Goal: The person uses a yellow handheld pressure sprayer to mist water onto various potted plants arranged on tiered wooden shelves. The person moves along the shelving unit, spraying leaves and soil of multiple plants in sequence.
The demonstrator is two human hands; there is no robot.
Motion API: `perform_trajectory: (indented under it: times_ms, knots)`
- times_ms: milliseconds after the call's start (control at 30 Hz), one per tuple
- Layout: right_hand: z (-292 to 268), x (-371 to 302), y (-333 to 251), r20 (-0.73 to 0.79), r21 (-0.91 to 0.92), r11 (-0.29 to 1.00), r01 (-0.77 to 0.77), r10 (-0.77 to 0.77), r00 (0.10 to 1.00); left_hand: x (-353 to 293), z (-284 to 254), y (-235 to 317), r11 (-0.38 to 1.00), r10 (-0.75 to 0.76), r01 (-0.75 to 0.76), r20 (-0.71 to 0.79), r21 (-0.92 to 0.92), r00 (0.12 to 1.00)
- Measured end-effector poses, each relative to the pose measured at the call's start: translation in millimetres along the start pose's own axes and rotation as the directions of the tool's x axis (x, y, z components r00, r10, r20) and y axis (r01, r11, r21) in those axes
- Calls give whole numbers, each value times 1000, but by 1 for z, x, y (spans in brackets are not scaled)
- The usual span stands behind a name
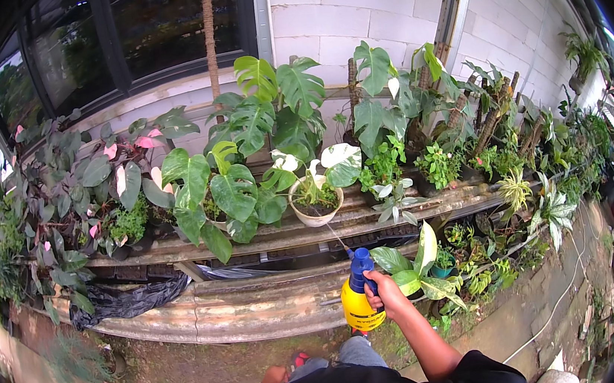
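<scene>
My right hand (383, 292) is closed around the blue handle of a yellow pump spray bottle (359, 308), held upright in front of my body. From its blue head a thin nozzle tube (341, 243) slants up and away, its tip just below a white pot (316, 217). That pot stands on the bench and holds a plant with white-and-green variegated leaves (341, 164). Low beside my thigh hangs my left hand (275, 376), near no plant. Its fingers are too small and turned away to make out.
A weathered tiered bench (252, 309) runs across, crowded with potted plants. Large split-leaf monsteras (251, 126) rise behind the white pot, dark pink-splashed foliage (95, 172) fills the left. A variegated plant (424, 269) stands close beside my right hand. Black plastic sheeting (131, 300) hangs at left.
</scene>
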State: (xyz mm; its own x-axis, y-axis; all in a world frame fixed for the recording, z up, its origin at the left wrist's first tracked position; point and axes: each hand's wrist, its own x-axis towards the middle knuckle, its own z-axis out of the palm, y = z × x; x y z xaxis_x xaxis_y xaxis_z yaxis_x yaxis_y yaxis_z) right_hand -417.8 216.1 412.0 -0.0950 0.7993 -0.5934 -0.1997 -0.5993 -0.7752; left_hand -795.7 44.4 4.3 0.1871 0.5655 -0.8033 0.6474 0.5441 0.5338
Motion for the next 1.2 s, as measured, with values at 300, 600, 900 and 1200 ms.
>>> perform_trajectory:
  times_ms: [300, 600, 900, 1200]
  knots:
    - [4, -1, 0, 7, 19, 1000, -7, 7, 1000, 15, 3, -10, 993, 100, -103, 57, 61, 993]
    - [9, -2, 4, 33, -23, 999, -27, 28, 999, 33, 6, -31, 731, 388, -382, 117, 566, 914]
    - [13, -6, 5, 14, -49, 999, -6, 6, 1000, 32, 13, -33, 845, 337, -321, 41, 427, 941]
    - [11, -3, 4, 10, -19, 1000, 17, -17, 1000, 24, 16, -28, 943, 290, -274, -62, 189, 955]
